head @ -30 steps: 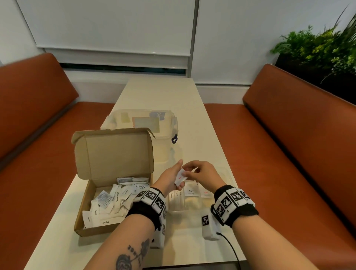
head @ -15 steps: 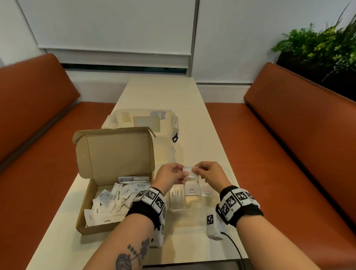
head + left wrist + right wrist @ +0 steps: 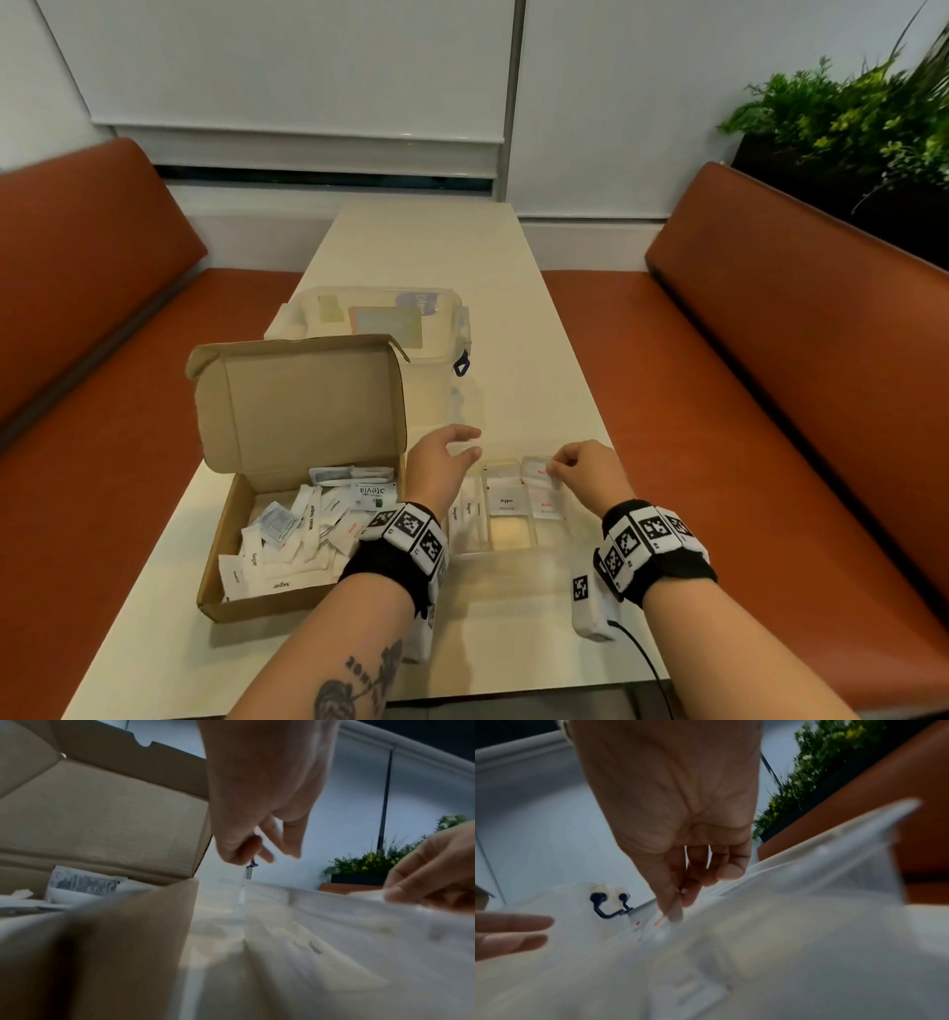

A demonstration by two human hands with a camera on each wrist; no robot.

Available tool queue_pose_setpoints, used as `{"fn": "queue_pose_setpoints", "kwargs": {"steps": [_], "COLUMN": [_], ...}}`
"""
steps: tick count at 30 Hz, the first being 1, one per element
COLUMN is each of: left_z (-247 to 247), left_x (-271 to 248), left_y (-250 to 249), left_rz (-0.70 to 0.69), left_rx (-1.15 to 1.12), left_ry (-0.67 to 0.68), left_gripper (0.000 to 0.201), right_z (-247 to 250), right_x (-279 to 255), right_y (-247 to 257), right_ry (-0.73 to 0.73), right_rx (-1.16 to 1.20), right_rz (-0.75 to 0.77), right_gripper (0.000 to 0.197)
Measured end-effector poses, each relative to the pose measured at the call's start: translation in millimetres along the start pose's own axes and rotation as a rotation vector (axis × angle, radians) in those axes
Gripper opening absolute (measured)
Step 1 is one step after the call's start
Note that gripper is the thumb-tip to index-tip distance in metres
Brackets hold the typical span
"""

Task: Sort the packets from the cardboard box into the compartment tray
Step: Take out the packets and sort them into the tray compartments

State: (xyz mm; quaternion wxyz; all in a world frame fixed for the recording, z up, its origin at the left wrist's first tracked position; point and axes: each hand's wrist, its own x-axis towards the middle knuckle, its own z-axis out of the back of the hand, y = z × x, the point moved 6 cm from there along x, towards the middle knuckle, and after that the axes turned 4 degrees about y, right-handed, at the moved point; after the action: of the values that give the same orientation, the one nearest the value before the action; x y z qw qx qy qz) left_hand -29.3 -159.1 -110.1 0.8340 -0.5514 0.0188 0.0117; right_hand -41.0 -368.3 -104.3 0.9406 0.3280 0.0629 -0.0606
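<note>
Item: packet (image 3: 540,470), small, flat, white with red print, pinched at its upper edge between thumb and fingertips of the right hand (image 3: 585,470). Location: over the rightmost compartment of the clear compartment tray (image 3: 508,550), its lower edge already down among red-printed packets of the same kind. The wrist view shows it as a thin stiff sliver under the thumb (print there too blurred to read).

Left hand (image 3: 441,462): empty, fingers loosely spread, hovering just left of the tray beside the cardboard box (image 3: 287,493).

Handling note, by my reckoning: release is the step in hand. Best to slide the packet down flat against its fellows before letting go, so it stands with them and does not tip across the divider into the pepper compartment alongside. A light sachet will likely flutter if dropped from height.

Remaining stock: a loose heap of packets (image 3: 303,529) in the box, sugar and stevia labels legible; sorting looks well short of finished.
</note>
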Motion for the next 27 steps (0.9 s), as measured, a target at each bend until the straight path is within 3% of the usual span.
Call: {"fn": "queue_pose_setpoints", "kwargs": {"steps": [3,8,11,15,19,23,27], "left_z": [1.0,-5.6,-5.3,-5.2,-4.6,-3.8,-3.8], "left_x": [0.0,-6.0,-5.6,-4.6,-4.5,-3.0,-2.1], "left_y": [4.8,18.8,20.1,20.9,21.8,22.6,23.9], "left_rz": [0.007,0.102,0.098,0.095,0.091,0.099,0.099], "left_rx": [0.193,0.203,0.229,0.252,0.256,0.257,0.262], "left_ry": [0.002,0.094,0.100,0.102,0.093,0.096,0.105], "left_gripper": [0.045,0.072,0.074,0.075,0.075,0.074,0.074], "right_z": [-4.6,-15.0,-15.2,-19.6,-24.9,-28.1,-30.0], "right_x": [-1.5,-5.0,-6.9,-9.6,-8.4,-7.3,-6.6], "right_y": [-11.6,-15.0,-13.1,-8.2,-8.2,-11.1,-12.0], "right_ry": [0.063,0.141,0.115,0.095,0.080,0.078,0.087], "right_rx": [-0.143,-0.244,-0.295,-0.328,-0.332,-0.330,-0.318], "right_rz": [-0.036,0.001,0.048,0.117,0.135,0.138,0.136], "right_gripper": [0.016,0.011,0.005,0.024,0.030,0.008,0.014]}}
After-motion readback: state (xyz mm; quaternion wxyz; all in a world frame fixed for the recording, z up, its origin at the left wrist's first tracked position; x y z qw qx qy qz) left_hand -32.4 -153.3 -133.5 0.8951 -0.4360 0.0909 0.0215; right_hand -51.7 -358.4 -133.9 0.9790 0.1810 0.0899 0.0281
